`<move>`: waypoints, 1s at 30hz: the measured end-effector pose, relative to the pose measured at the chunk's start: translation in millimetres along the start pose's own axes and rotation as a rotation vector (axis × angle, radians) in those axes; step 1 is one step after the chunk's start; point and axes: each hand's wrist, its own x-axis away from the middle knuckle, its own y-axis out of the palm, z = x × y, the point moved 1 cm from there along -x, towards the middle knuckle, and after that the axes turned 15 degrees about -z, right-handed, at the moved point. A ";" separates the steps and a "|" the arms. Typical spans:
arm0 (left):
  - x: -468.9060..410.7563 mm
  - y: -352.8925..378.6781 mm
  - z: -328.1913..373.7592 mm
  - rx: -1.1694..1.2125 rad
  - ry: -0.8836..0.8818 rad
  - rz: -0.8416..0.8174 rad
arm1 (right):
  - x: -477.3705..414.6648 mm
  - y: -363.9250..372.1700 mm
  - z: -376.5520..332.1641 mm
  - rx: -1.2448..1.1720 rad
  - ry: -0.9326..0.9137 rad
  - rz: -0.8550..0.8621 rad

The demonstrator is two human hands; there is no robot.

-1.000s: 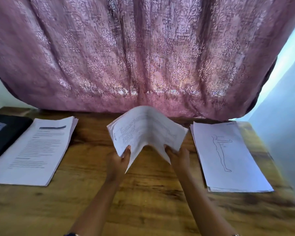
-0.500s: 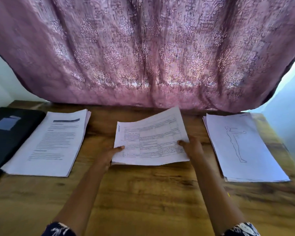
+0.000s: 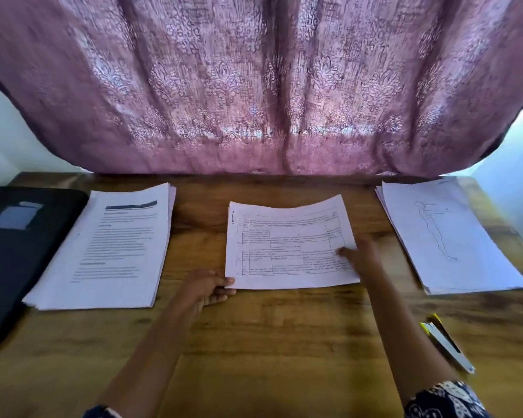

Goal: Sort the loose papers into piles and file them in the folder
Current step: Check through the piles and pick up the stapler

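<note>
Three paper piles lie on the wooden table [image 3: 269, 342]. The left pile [image 3: 112, 248] shows printed text. A sheet with a drawn standing figure tops the right pile [image 3: 444, 236]. The middle pile [image 3: 287, 245] carries a ruled table of text and lies flat. My left hand [image 3: 204, 289] touches its near left corner with the fingertips. My right hand [image 3: 361, 254] holds its right edge, thumb on top of the sheet, the fingers hidden. A black folder [image 3: 18, 254] lies shut at the far left, beside the left pile.
A pink patterned curtain [image 3: 254, 86] hangs down to the table's back edge. A white and yellow stapler-like object [image 3: 447, 346] lies near the front right. Pale walls stand on both sides.
The middle pile, held up and bent between both hands a second ago, now lies flat on the table. My left hand has slid to its near corner.
</note>
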 end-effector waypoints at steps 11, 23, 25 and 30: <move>-0.8 2.0 3.8 0.065 -0.018 -0.005 | 30.5 149.0 -33.5 0.996 -0.293 -0.228; -4.5 -1.2 3.8 0.076 -0.030 0.004 | -23.9 130.8 -55.1 0.963 -0.351 -0.044; -5.3 -1.4 3.7 0.081 -0.036 0.005 | -28.3 170.2 -70.6 1.097 -0.476 -0.250; -7.2 -1.1 2.7 0.094 -0.025 0.020 | -70.4 116.3 -55.5 1.088 -0.299 -0.096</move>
